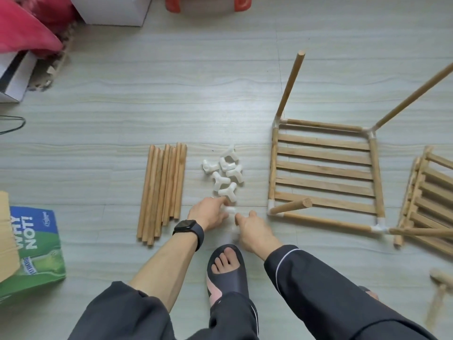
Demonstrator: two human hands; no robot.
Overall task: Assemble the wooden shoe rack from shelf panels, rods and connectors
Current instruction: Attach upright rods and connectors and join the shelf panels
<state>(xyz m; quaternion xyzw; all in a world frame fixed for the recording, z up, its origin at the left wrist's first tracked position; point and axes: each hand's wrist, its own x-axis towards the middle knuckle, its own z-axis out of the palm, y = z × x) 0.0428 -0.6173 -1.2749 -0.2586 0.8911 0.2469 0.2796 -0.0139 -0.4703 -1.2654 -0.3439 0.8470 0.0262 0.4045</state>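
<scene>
Left hand (208, 213): my fingers pinch one connector (229, 209).
Right hand (255, 229): curled over a white bit (234, 232); can't tell if I hold it.
Tip: grab just one.

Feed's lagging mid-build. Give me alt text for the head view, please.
Both hands, left hand and right hand, reach down to white connectors on the floor; the grip is too blurred to judge. Loose rods lie to their left, and a partly built shelf with rods plugged into its corners to the right.
</scene>
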